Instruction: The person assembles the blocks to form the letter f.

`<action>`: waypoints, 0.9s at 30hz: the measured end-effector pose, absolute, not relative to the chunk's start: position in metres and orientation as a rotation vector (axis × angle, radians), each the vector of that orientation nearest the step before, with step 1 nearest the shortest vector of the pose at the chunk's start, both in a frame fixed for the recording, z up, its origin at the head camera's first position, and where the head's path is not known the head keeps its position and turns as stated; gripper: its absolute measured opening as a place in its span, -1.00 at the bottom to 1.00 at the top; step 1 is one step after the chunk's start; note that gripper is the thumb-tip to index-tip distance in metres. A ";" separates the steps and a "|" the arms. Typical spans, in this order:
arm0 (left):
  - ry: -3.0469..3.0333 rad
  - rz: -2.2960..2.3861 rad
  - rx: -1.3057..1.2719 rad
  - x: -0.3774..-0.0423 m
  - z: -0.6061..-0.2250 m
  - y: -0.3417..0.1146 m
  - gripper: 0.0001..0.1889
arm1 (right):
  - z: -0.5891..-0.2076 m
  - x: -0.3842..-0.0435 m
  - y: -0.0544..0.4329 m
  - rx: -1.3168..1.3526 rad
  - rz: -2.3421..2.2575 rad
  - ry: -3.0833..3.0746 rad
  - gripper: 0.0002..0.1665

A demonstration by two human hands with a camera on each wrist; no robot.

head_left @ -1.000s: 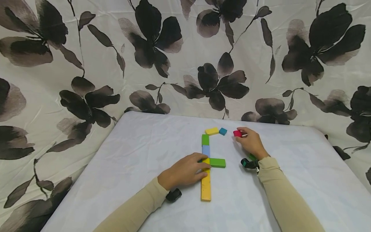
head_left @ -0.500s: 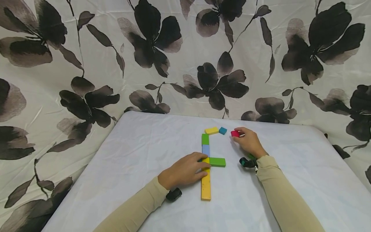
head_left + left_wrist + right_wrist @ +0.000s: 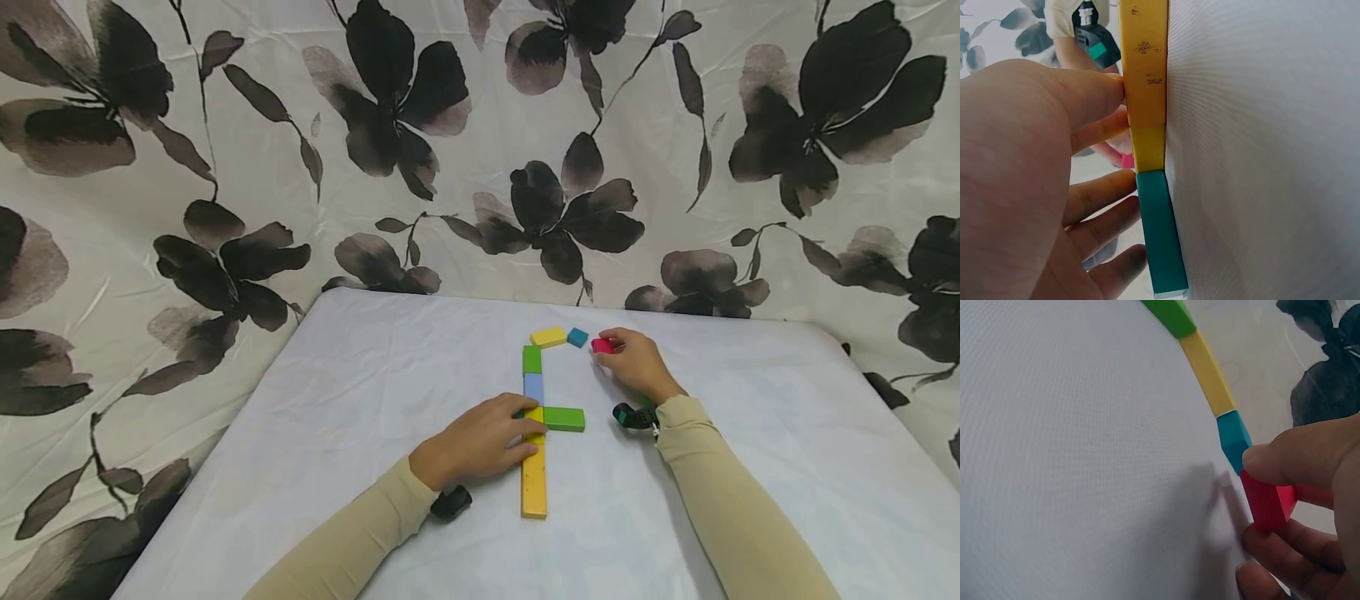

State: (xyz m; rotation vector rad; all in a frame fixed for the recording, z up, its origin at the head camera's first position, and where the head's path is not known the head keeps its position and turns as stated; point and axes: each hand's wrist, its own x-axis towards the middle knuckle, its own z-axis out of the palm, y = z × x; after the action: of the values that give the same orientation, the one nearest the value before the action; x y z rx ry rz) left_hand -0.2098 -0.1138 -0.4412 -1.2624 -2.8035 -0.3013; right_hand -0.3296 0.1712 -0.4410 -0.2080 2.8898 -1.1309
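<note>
My right hand pinches a red block between thumb and fingers, just right of a small teal block. That teal block adjoins a yellow block, which leads to a green block and a light blue block in a column. Lower down, my left hand rests with extended fingers against a small yellow block and a long orange-yellow block. A longer teal block, mostly covered by this hand in the head view, touches its fingertips. Across from it lies a long green block.
A white cloth covers the table under the blocks. Behind it hangs a floral curtain. Dark wrist devices sit below each hand, one by the left wrist. A green piece is mostly hidden under the right wrist.
My right hand has moved slightly left with the red block, bringing it closer to the small teal block. The left hand has stayed in place on the blocks.
</note>
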 end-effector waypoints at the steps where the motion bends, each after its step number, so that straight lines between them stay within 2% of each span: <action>1: -2.803 -0.302 -1.262 -0.210 -0.442 -0.114 -0.64 | -0.441 -0.330 0.171 -0.218 -1.127 2.893 -0.39; 27: -2.805 -0.286 -1.261 -0.208 -0.441 -0.114 -0.64 | -0.446 -0.335 0.162 -0.298 -1.002 2.971 -0.40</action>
State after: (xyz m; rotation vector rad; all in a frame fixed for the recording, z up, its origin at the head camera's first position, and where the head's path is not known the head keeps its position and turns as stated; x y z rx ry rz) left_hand -0.2084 -0.1144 -0.4410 -1.2609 -2.8047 -0.2858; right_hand -0.3348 0.1621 -0.4458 -0.2980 2.9714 -1.0017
